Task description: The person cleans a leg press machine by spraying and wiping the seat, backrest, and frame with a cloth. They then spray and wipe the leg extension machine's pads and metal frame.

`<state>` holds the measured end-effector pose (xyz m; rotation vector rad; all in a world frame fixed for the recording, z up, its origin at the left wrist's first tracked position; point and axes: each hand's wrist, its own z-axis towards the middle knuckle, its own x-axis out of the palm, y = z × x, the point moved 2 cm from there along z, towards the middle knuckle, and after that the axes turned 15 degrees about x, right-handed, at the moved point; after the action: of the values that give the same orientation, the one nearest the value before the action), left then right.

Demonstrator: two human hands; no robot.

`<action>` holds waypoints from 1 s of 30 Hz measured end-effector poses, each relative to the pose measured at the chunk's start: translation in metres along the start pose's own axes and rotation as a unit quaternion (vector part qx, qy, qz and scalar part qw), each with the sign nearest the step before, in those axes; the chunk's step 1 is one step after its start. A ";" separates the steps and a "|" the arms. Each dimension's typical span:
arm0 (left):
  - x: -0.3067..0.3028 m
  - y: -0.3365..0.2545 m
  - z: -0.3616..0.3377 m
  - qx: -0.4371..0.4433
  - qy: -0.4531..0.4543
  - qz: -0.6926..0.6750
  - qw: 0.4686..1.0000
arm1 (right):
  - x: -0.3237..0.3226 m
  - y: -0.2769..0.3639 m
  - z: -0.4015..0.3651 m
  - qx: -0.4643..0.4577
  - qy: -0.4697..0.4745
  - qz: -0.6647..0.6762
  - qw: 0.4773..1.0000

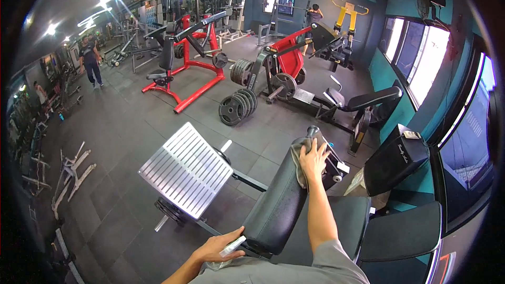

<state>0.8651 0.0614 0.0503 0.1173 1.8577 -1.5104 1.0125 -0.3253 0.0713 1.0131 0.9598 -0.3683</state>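
Under my right hand (314,160) a grey-brown cloth (298,164) is pressed against the far end of a long black padded cushion (276,205). The fingers of that hand are spread over the cloth and the pad's edge. At the cushion's near end is my left hand (218,247), closed around a clear bottle with a white top (233,247); its fingertips lie against the pad. Part of the bottle is hidden by the hand and my shirt. To the left of the cushion stands a slotted metal footplate (187,168), tilted, on the same machine.
Black seat pads (402,231) lie at the lower right, near a black box-shaped unit (397,160) by the windows. Weight plates (238,108) hang on a machine ahead, beside a red-framed machine (197,73). One person (90,60) stands at the left, another (314,16) at the back.
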 end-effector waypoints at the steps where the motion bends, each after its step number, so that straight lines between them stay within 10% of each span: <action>1: 0.000 -0.002 -0.001 0.004 -0.003 0.009 1.000 | -0.003 -0.003 -0.012 -0.001 0.053 -0.001 0.999; 10: -0.006 -0.011 0.002 0.000 0.003 -0.009 1.000 | -0.081 -0.035 -0.193 -0.128 0.167 0.041 0.977; 20: -0.007 -0.019 0.009 -0.043 -0.001 -0.007 0.999 | 0.027 -0.033 0.040 -0.050 -0.029 0.150 0.987; 23: 0.000 -0.016 0.008 -0.052 -0.041 -0.006 0.998 | 0.032 -0.043 0.094 0.056 0.102 0.206 0.972; 30: 0.006 -0.017 0.019 -0.077 -0.102 -0.045 0.991 | 0.124 -0.140 0.099 0.268 0.288 0.587 0.707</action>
<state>0.8613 0.0370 0.0603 -0.1883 1.8259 -1.3778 1.0392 -0.4619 -0.0887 2.1354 0.5338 0.8616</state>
